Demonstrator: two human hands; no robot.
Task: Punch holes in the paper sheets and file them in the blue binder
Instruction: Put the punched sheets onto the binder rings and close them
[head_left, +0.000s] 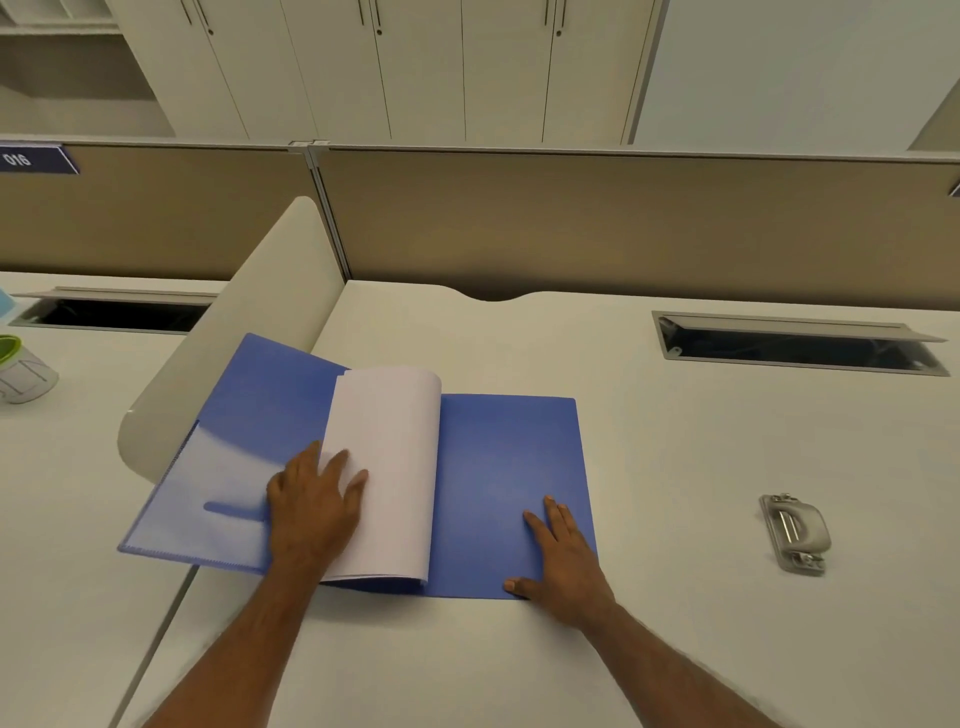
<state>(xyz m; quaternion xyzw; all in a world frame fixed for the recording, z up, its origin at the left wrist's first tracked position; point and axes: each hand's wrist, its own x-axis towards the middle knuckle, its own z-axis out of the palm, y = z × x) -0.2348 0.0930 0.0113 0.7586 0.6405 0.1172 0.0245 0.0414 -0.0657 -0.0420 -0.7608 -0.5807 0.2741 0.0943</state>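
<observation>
The blue binder (504, 478) lies open on the white desk (675, 441). A stack of white paper sheets (389, 457) lies in its middle, curled over toward the left cover. My left hand (311, 509) presses flat on the left edge of the sheets, fingers spread. On the bare right cover rests my right hand (563, 561), also flat with fingers apart. The left cover has a clear pocket (208, 499) and overhangs the desk's left edge. A grey hole punch (795, 535) sits on the desk to the right, apart from both hands.
A rounded white divider panel (260, 312) stands at the desk's left edge behind the binder. A cable slot (795, 343) is set into the desk at back right. A beige partition (623, 223) closes the far side. A green-lidded container (21, 369) sits on the neighbouring desk.
</observation>
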